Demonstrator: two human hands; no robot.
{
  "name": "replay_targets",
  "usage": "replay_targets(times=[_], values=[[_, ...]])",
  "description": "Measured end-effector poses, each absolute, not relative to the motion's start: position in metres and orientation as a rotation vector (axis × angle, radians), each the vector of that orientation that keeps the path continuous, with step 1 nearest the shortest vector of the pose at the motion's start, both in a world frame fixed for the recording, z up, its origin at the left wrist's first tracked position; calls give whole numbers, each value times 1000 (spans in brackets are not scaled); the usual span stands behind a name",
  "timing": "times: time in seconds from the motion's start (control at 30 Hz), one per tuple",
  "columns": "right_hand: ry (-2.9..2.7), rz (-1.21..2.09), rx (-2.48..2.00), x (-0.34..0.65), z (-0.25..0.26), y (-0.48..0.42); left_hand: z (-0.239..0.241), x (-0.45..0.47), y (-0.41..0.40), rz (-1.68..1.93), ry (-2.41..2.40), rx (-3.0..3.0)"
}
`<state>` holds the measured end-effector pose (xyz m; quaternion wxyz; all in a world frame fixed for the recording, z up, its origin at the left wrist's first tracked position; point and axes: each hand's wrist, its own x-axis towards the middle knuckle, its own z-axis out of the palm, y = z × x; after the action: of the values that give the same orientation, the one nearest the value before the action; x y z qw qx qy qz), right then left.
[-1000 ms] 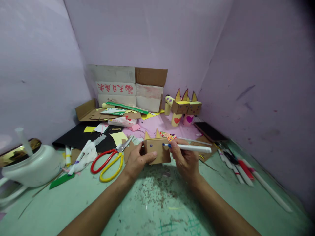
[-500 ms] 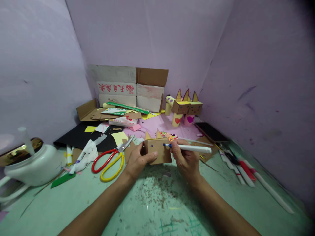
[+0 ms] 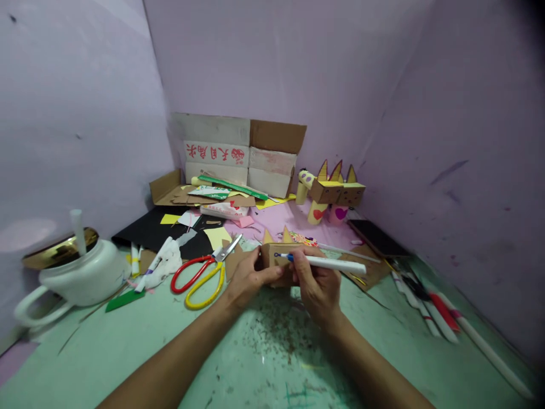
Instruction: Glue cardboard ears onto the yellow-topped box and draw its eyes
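Observation:
My left hand (image 3: 248,278) grips a small cardboard box (image 3: 276,264) with two pointed yellow ears, holding it just above the green floor. Fingers of my right hand (image 3: 315,284) are closed on a white marker (image 3: 327,263) with a blue tip. The tip touches the box's front face near its upper middle. Much of the box is hidden behind both hands.
Red and yellow scissors (image 3: 203,274) lie left of my hands. A white pot (image 3: 76,278) stands at far left. Cardboard cat figures (image 3: 334,196) and a cardboard carton (image 3: 242,156) stand at the back. Several markers (image 3: 430,304) lie at right, and a dark phone (image 3: 378,238).
The view has shifted, so everything sits further right and lower. The marker tip has moved left across the box's face, and my hands now cover more of the box.

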<state>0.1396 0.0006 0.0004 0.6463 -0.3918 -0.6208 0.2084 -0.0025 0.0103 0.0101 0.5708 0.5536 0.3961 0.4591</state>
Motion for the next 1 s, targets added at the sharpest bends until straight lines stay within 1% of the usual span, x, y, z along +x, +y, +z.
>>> replay_targets(times=[0.33, 1.0], values=[[-1425, 328, -934, 140, 2, -5, 3, -6, 15, 1073, 882, 1239], [-1521, 344, -924, 142, -3, 0, 4, -4, 15, 1101, 898, 1216]])
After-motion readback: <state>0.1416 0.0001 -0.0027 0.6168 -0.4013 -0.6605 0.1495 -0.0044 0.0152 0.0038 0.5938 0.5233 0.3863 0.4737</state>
